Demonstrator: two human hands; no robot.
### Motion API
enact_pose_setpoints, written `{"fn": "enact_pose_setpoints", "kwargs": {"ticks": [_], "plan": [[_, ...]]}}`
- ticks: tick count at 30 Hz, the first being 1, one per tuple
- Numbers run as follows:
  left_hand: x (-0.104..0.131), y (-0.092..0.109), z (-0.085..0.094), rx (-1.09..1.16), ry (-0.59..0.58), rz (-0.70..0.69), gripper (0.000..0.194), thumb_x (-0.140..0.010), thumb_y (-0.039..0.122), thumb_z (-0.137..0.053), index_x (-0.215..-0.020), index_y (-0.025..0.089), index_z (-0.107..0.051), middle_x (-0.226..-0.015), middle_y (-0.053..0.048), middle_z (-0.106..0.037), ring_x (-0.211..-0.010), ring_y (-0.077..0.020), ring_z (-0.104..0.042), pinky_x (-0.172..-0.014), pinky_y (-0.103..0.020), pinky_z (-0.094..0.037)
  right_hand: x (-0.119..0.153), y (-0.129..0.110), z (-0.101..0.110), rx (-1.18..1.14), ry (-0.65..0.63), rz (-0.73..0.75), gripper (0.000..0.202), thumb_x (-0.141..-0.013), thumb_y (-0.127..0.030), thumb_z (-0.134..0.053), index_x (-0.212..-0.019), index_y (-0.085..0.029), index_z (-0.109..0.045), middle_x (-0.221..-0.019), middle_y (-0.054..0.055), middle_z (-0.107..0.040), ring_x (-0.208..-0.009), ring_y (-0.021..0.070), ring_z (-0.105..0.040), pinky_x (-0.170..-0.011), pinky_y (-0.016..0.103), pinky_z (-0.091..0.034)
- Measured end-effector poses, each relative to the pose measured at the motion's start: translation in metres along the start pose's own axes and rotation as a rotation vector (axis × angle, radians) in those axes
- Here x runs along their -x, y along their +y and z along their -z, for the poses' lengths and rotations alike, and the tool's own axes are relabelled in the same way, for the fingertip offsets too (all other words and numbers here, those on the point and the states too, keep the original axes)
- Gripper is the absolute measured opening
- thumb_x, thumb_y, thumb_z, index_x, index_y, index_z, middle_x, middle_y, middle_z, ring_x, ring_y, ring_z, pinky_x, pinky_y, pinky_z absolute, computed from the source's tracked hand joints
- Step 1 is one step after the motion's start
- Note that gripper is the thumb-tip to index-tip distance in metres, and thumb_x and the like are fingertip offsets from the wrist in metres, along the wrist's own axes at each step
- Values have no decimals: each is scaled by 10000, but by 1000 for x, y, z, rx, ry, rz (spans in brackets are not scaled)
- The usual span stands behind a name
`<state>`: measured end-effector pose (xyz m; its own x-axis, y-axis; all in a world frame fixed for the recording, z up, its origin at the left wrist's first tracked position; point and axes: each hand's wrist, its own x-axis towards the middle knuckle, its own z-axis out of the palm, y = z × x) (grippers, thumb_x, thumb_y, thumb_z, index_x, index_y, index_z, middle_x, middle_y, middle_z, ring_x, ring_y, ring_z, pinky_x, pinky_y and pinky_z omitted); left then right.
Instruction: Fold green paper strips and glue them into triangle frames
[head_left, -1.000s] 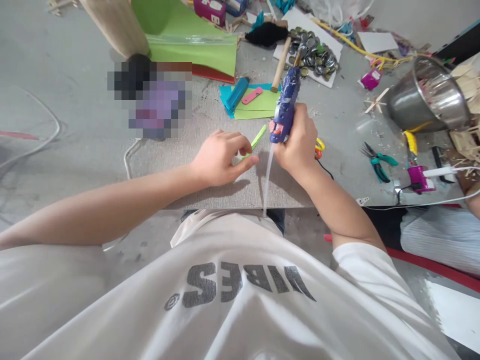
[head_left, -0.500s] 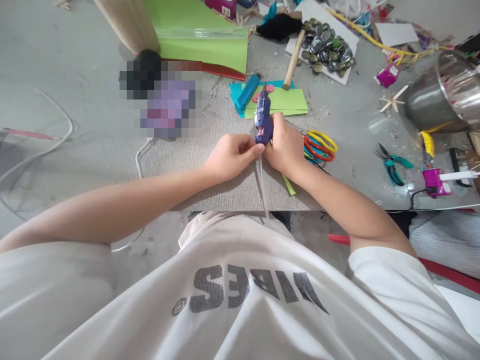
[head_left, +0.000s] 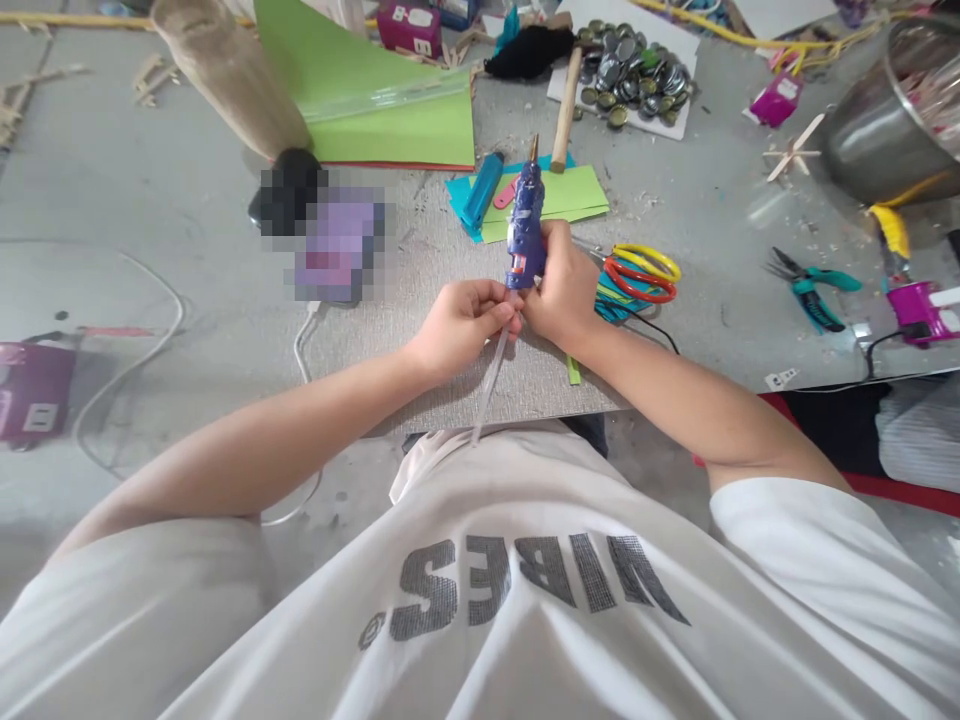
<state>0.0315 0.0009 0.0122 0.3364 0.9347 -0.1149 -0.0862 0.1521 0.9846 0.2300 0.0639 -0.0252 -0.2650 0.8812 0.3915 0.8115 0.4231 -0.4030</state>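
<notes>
A blue glue gun (head_left: 526, 225) points away from me over the table, and my right hand (head_left: 566, 285) is wrapped round its handle. A clear glue stick (head_left: 491, 385) comes out of its rear end and slants down to the left. My left hand (head_left: 469, 325) pinches the stick just behind the gun. Past the gun lie green paper strips (head_left: 577, 195), a teal cutter (head_left: 486, 190) and a small pink piece (head_left: 506, 194). Scissors with red and yellow handles (head_left: 641, 275) rest beside my right hand.
Bottle caps (head_left: 637, 75) are heaped on white card at the back. A wooden-handled tool (head_left: 566, 110) lies near them. On the right are a metal pot (head_left: 862, 140) and teal pliers (head_left: 817, 290). A phone (head_left: 341, 240) with a white cable lies on the left.
The view has shifted. The glue stick's free end has swung to the left, and my left fingers have closed round the stick below the gun.
</notes>
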Motion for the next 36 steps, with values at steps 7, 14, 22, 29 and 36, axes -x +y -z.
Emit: {"fn": "enact_pose_setpoints", "kwargs": {"ticks": [7, 14, 22, 29, 36], "plan": [[-5, -5, -2, 162, -149, 46, 340, -934, 419, -970, -946, 225, -691, -750, 23, -626, -652, -143, -618, -670, -317, -589, -2, 0, 1, -37, 21, -24, 413, -995, -396, -710, -1387, -283, -639, -1205, 111, -861, -1078, 367, -828, -849, 449, -581], [-2, -3, -3, 93, -141, 94, 539, -846, 499, -1102, -948, 223, -650, -830, -18, -756, -717, -158, -751, -604, -260, -624, -7, -5, 4, -335, -8, -121, 349, -1007, -524, -835, -1148, -343, -572, -949, 21, -781, -1049, 322, -794, -810, 417, -499], [-2, -2, -11, 55, -2, 88, 382, -989, 317, -1003, -904, 209, -647, -806, -10, -782, -692, -125, -770, -609, -209, -660, -12, 5, -6, -156, 23, -63, 350, -1052, -502, -752, -1274, -307, -565, -1218, 86, -788, -1075, 300, -745, -857, 419, -559], [1, -2, -14, 73, -22, 109, 386, -998, 303, -1030, -901, 192, -673, -826, -22, -814, -740, -121, -813, -701, -201, -697, -13, 22, -22, -52, 72, 41, 195, -1189, -458, -615, -1228, -267, -611, -1193, 93, -651, -1132, 310, -710, -999, 476, -632], [1, -5, -10, 64, -64, 52, 427, -952, 475, -1046, -956, 194, -725, -893, -65, -851, -764, -166, -818, -707, -269, -696, -21, 11, 4, -330, 57, -11, 526, -1077, -803, -736, -1007, -317, -548, -1009, 47, -694, -951, 287, -696, -896, 475, -624]]}}
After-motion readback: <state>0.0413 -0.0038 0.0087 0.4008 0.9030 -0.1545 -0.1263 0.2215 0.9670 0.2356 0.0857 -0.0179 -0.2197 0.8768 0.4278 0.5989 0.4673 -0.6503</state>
